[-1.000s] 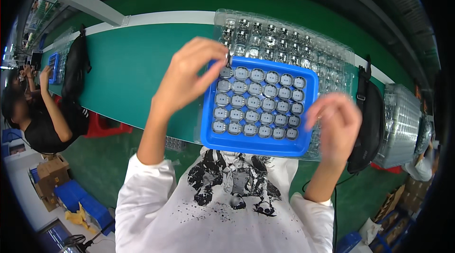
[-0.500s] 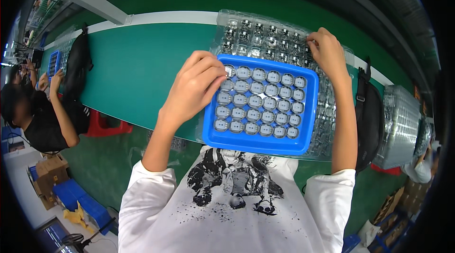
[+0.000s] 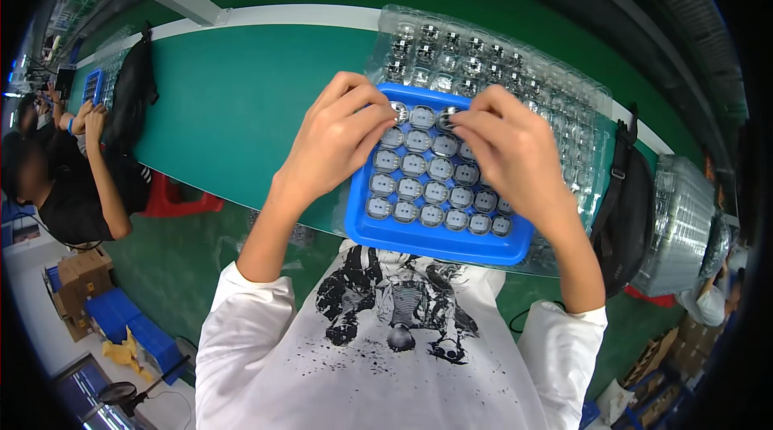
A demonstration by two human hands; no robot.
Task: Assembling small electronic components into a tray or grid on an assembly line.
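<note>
A blue tray (image 3: 439,250) lies at the table's near edge, holding rows of small round parts (image 3: 440,168) with grey faces and clear rims. My left hand (image 3: 332,134) pinches a shiny round part (image 3: 399,113) at the tray's far left corner. Over the tray's right half, my right hand (image 3: 519,158) is closed, thumb and fingers around another shiny dark round part (image 3: 448,117) at the far row. That hand hides several parts beneath it. Behind the tray lies a clear plastic blister tray (image 3: 475,45) with shiny parts in its pockets.
The green table (image 3: 233,100) stretches left toward a black bag (image 3: 134,104) and a seated person (image 3: 64,180) beside a red stool (image 3: 185,193). At right are another black bag (image 3: 624,204) and a stack of clear blister trays (image 3: 684,217).
My right hand has come from the blister tray to the blue tray's far row with a shiny part. The left hand stays at the far left corner, and the blue tray's far edge sits slightly higher in view.
</note>
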